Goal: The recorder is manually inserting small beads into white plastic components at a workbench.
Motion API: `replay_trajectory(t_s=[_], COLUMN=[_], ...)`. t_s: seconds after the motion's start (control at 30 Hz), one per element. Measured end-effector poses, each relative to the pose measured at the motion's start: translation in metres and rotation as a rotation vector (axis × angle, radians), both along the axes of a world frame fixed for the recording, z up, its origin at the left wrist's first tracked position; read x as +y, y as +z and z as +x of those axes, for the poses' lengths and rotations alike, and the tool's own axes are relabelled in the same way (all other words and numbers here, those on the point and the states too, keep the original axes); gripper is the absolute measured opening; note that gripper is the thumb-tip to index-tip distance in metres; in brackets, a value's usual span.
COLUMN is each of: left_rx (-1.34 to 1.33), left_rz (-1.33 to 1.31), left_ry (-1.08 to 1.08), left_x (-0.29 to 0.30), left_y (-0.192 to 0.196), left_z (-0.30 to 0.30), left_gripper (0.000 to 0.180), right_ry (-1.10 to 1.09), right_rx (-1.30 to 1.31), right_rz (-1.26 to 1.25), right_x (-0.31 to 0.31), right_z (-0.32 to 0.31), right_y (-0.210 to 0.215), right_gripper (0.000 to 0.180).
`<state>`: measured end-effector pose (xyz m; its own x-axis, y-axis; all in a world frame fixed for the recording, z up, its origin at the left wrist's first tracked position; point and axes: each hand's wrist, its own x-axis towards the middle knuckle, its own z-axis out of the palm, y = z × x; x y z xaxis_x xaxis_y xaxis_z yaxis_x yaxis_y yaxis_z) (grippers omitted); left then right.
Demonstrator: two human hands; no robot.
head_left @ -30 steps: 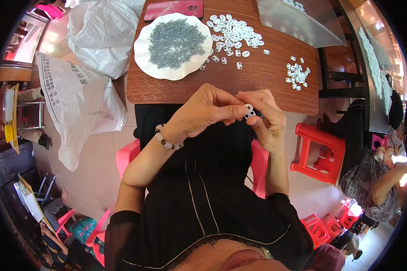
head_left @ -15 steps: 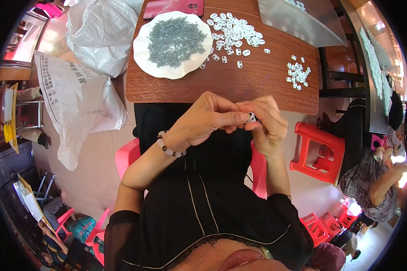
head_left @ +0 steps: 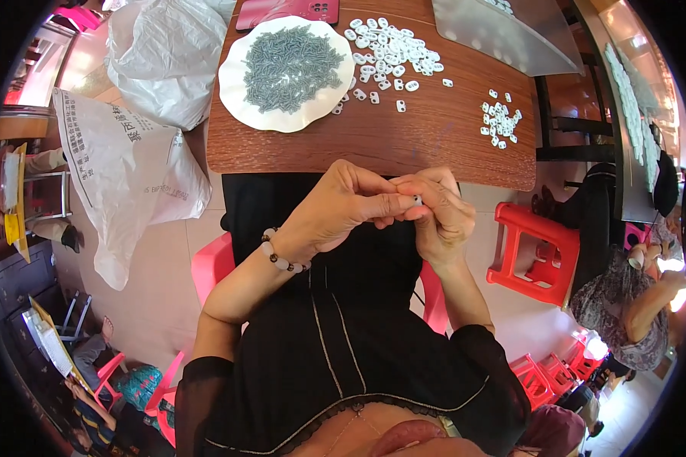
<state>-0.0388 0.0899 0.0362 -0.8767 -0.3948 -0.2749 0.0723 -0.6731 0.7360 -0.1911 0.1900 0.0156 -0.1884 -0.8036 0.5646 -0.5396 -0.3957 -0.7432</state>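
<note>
My left hand (head_left: 347, 204) and my right hand (head_left: 443, 215) meet just beyond the table's near edge, above my lap. Between their fingertips is a small white piece with dark holes (head_left: 417, 199), mostly covered by the fingers. Both hands are closed in a pinch on it. On the table, many similar white two-holed pieces (head_left: 392, 57) lie in a loose heap, and a smaller group of white pieces (head_left: 500, 122) lies to the right. At the left, a scalloped white plate (head_left: 240, 107) carries a pile of small grey rod-like pieces (head_left: 290, 68).
The brown wooden table (head_left: 434, 145) holds a pink phone (head_left: 290, 11) at the back and a grey tray-like panel (head_left: 507, 38) at the back right. White sacks (head_left: 133, 160) stand on the floor at left. A red stool (head_left: 537, 251) is at right; other people sit around.
The fingers have closed further over the white piece, so less of it shows. My hands have shifted slightly left. The things on the table keep their arrangement.
</note>
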Motion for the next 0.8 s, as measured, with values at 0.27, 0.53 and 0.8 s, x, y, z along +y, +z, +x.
replay_trajectory(t_s=[0.27,0.53,0.8], left_rx=[-0.022,0.001,0.051], left_rz=[-0.041,0.042,-0.037], left_ry=[0.022,0.027,0.008], left_x=[-0.008,-0.013,-0.018], left_y=[-0.023,-0.026,-0.026], left_z=[-0.011,-0.029,-0.034], left_gripper=[0.017,0.021,0.018], right_ry=[0.005,0.139,0.148], right_rx=[-0.238,-0.466,-0.489], right_rz=[0.116,0.179,0.219], right_x=[-0.009,-0.011,-0.009], right_z=[-0.006,-0.026,-0.030], right_y=[-0.022,-0.023,-0.017], right_gripper=[0.035,0.049,0.053])
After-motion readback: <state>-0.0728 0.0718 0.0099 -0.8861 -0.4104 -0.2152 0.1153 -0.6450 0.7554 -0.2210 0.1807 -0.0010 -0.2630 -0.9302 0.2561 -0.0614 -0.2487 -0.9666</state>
